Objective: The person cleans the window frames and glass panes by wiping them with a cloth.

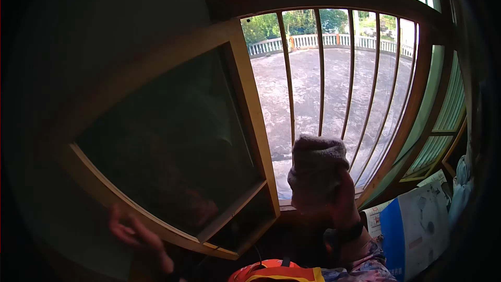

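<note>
The person's right hand [344,198] has its fingers closed around a folded greyish-mauve cloth [317,169], right of the frame's centre, in front of the thin vertical window bars [320,73]. The left hand [134,230], lower left, holds nothing, fingers loosely curled near the open wood-framed glass window panel [172,141].

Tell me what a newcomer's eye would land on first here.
Probably the sunlit ground outside, seen through the window's vertical bars. Next, the greyish folded cloth that the right hand holds up before them. Then the dark-glazed open sash, with the left hand near its lower left edge.
</note>
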Available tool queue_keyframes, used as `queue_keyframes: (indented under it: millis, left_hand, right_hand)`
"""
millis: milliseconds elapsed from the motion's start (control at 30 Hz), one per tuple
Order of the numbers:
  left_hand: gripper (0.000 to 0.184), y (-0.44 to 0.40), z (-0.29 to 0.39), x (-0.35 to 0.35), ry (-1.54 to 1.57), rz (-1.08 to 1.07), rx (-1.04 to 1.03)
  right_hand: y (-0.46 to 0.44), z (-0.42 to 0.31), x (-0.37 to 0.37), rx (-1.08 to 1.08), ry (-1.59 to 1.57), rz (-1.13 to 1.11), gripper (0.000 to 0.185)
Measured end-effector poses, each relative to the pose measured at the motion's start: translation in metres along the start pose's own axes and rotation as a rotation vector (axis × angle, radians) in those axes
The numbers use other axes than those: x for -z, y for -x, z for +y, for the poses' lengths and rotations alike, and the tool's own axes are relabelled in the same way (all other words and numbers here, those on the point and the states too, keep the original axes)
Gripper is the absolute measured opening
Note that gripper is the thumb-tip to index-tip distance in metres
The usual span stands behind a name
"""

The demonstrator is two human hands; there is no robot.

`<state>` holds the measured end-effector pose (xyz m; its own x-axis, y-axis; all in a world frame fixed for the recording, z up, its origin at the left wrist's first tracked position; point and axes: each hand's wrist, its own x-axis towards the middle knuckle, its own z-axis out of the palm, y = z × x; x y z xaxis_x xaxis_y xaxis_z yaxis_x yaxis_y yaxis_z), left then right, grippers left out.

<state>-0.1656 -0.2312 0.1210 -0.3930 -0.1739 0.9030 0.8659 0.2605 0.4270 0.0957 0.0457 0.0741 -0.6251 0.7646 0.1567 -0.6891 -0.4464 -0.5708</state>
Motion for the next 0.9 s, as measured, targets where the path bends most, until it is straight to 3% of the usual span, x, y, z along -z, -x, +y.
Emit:
queue_keyframes:
  millis: [33,67,133,233,267,300,367,533,600,733,833,867,900]
  left_hand:
    - [0.036,-0.019,-0.025,0.021,-0.124,0.097,0.075]
    - [0.042,-0.034,-0.022,0.030,-0.073,0.062,0.173]
    - [0.046,-0.040,-0.054,0.042,-0.231,-0.040,0.145]
    - [0.063,-0.025,-0.101,0.032,0.608,-0.243,0.804]
    - [0.058,-0.017,-0.111,0.029,0.485,-0.345,0.668]
    - [0.065,-0.014,-0.102,0.020,0.097,-0.385,0.449]
    - [0.054,-0.017,-0.086,0.021,0.091,-0.492,0.470]
    - [0.058,-0.002,-0.077,0.018,0.110,-0.432,0.497]
    - [0.061,0.003,-0.075,0.019,0.111,-0.388,0.502]
    - [0.063,0.014,-0.076,0.022,0.115,-0.230,0.489]
    - [0.064,0.022,-0.078,0.009,0.179,-0.124,0.465]
    - [0.065,0.025,-0.078,0.010,0.206,-0.105,0.478]
    - [0.071,0.013,-0.060,0.014,0.349,-0.253,0.452]
  right_hand:
    - [-0.011,-0.004,-0.009,-0.004,-0.001,-0.018,0.059]
    - [-0.021,-0.006,-0.018,0.020,-0.058,-0.091,0.055]
    - [-0.043,-0.011,-0.029,0.048,-0.119,-0.166,0.051]
    - [-0.071,-0.026,-0.052,0.148,-0.044,-0.204,0.046]
    - [-0.075,-0.033,-0.064,0.262,-0.002,-0.184,0.045]
    - [-0.078,-0.041,-0.075,0.376,0.041,-0.162,0.044]
    - [-0.081,-0.059,-0.104,0.517,0.102,-0.125,0.044]
    - [-0.073,-0.092,-0.230,0.857,0.439,-0.444,0.042]
    - [-0.064,-0.088,-0.288,0.952,0.607,-0.699,0.036]
    - [-0.070,-0.016,-0.422,0.973,0.556,-1.460,0.016]
    - [-0.038,0.031,-0.451,1.507,1.214,-1.319,0.027]
    - [-0.022,0.033,-0.438,1.280,1.490,-1.245,0.017]
    - [-0.034,0.045,-0.435,1.343,1.531,-1.336,0.020]
